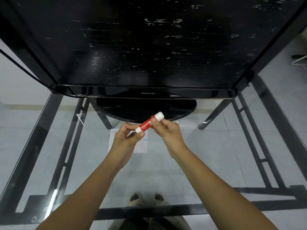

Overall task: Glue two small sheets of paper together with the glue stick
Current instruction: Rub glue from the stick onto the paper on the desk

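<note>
The left hand (127, 136) pinches the base of the glue stick (146, 126), the right hand (167, 130) its middle. The cap (159, 116) is on, so gluing the paper (143, 147) below seems not yet begun.

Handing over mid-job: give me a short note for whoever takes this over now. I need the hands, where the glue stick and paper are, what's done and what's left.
Left hand: fingers pinch the lower end of the glue stick.
Right hand: fingers grip its red body just below the white cap.
The glue stick is held tilted above the glass table, cap on.
The paper lies flat on the table under the hands. I cannot tell whether it is one sheet or two stacked.
Done: stick is in hand.
Left: uncap, spread glue, press the sheets together.
</note>
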Demonstrator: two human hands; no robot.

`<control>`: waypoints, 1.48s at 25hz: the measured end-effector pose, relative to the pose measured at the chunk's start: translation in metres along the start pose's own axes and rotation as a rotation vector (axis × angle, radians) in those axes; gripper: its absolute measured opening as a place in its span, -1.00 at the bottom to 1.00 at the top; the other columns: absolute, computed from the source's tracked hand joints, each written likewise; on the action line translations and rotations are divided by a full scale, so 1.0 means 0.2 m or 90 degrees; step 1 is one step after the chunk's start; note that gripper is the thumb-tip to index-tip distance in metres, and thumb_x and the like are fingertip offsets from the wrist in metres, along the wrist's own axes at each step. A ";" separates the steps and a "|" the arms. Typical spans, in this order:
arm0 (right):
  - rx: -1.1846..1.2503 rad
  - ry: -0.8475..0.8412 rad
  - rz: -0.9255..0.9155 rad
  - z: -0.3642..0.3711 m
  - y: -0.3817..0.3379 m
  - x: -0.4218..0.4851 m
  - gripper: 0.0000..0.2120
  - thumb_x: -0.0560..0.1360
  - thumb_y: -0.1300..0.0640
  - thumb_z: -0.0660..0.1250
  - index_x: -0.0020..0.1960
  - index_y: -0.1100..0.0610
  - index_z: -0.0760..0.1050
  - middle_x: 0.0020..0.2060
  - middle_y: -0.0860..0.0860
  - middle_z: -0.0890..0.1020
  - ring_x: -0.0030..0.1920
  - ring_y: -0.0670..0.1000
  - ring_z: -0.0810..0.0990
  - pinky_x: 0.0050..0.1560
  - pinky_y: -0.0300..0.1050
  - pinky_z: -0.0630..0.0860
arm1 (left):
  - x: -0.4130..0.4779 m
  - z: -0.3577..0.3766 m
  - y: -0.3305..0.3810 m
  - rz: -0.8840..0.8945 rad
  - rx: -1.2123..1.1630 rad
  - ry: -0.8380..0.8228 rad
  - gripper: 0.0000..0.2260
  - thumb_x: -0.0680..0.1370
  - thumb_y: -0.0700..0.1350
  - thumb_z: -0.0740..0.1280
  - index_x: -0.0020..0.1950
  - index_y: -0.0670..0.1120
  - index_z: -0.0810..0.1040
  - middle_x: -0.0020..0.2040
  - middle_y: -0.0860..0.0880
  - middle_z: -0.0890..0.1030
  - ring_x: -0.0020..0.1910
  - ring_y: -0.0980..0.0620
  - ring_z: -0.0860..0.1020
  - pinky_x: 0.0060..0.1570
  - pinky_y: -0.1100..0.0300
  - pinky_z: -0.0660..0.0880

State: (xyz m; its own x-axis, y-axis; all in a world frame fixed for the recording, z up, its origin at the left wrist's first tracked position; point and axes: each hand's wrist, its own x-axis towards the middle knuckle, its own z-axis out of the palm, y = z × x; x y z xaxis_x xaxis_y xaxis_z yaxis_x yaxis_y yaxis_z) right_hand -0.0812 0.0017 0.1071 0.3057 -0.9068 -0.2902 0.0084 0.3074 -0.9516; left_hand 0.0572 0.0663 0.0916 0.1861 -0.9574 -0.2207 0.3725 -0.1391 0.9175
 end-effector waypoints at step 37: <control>-0.016 -0.020 -0.005 0.00 -0.03 0.00 -0.77 0.46 -0.01 0.34 0.05 0.07 0.59 -0.10 -0.08 0.68 0.00 -0.14 0.64 0.08 -0.28 0.52 | -0.01 -0.01 0.00 0.019 0.038 0.052 -0.86 0.38 0.01 0.38 -0.11 0.01 0.58 -0.09 0.02 0.64 -0.10 0.06 0.60 -0.09 0.27 0.51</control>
State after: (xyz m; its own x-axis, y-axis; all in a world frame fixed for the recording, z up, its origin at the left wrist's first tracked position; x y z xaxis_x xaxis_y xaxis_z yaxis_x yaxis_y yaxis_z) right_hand -0.0808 -0.0004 0.1136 0.3352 -0.8996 -0.2798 -0.0127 0.2927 -0.9561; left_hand 0.0590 0.0687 0.0918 0.2705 -0.9381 -0.2165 0.3110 -0.1276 0.9418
